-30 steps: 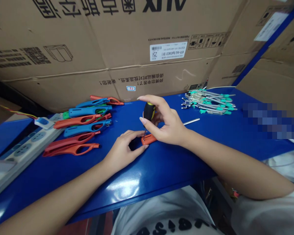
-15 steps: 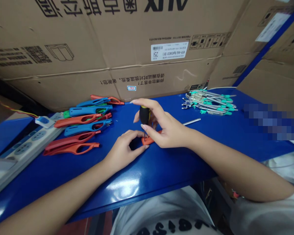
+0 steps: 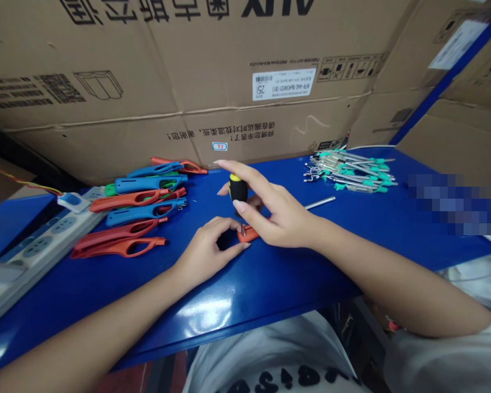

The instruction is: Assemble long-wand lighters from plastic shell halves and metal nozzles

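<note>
Casing (image 3: 249, 235): orange, lying on the blue table (image 3: 270, 284) in front of the person, its left end between the left thumb and forefinger, its right part hidden under the right hand.
Left hand (image 3: 204, 240): pinching the casing's end, thumb on the near side, forefinger on the far side.
Right hand (image 3: 284, 218): gripping the screwdriver (image 3: 239, 191), thumb against the handle, forefinger stretched out past its top.
Screwdriver: black and yellow handle, nearly upright; its thin shaft runs down to the casing's left end. Whether the tip sits in a screw is too small to tell.
Rod (image 3: 321, 202): silvery, sticking out to the right from behind the right hand; whether it joins the casing is hidden.
Other casings (image 3: 125, 203): orange, red, blue and green, heaped at the left, handle loops to the right.
Metal parts (image 3: 352, 172): slim, with green pieces, bunched at the far right.
Power strip (image 3: 51, 238): slanting along the left edge, a plug (image 3: 71, 201) at its far end.
Carton (image 3: 213, 71): standing behind everything, its print upside down.
</note>
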Demonstrator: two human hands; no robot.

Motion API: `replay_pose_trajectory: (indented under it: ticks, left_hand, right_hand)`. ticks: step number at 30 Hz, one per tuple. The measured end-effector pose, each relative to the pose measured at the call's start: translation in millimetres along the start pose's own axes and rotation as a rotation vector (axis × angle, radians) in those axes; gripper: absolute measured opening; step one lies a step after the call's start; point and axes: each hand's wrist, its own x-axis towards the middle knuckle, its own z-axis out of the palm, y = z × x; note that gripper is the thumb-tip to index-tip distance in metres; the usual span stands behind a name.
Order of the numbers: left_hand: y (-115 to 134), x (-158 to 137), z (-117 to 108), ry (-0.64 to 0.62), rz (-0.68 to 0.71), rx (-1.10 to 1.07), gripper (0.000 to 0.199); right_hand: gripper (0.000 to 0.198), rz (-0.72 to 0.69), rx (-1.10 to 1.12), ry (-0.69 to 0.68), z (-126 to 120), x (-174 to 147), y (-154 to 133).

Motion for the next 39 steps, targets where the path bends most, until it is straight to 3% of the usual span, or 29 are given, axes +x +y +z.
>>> replay_pose_trajectory:
  ticks: [2, 7, 12, 14, 18, 24, 29, 34, 36, 39]
  left_hand:
    - [1.3, -0.2, -0.6, -0.003, 0.001, -0.003, 0.021]
    - [3.8, 0.6, -1.0, -0.003, 0.026, 0.03, 0.02]
    - [6.2, 1.7, -1.2, -0.008, 0.047, 0.023, 0.019]
    - [6.7, 2.0, -1.4, -0.006, 0.053, 0.026, 0.019]
    - [7.5, 2.4, -1.7, -0.004, 0.072, 0.028, 0.018]
    - [8.9, 2.5, -1.9, -0.017, 0.049, 0.03, 0.018]
    - [9.0, 2.3, -1.8, -0.023, 0.065, 0.023, 0.016]
    - [9.6, 2.3, -1.6, -0.027, 0.047, 0.026, 0.018]
    - [9.8, 2.4, -1.7, -0.03, 0.046, 0.028, 0.017]
    - [10.0, 2.5, -2.0, -0.037, 0.056, 0.022, 0.016]
  right_hand:
    - [0.049, 0.005, 0.039, 0.009, -0.1, 0.5, 0.5]
    - [0.046, -0.045, -0.246, 0.121, -7.3, 1.3, 4.1]
    - [0.044, -0.008, 0.046, 0.002, -13.1, 4.9, 5.6]
    - [0.042, 0.015, 0.044, 0.06, -12.6, 5.1, 8.0]
    - [0.045, -0.058, -0.194, 0.216, -14.7, 4.4, 10.2]
    - [0.04, -0.007, 0.07, 0.047, -19.6, 7.5, 3.1]
    - [0.04, -0.05, -0.189, 0.222, -17.1, 4.6, 6.1]
    - [0.042, 0.007, 0.137, 0.012, -9.6, 4.9, 2.0]
    - [0.041, 0.054, 0.13, 0.062, -6.4, 4.8, 2.3]
    - [0.044, 0.073, -0.134, 0.23, -7.1, 4.0, 5.1]
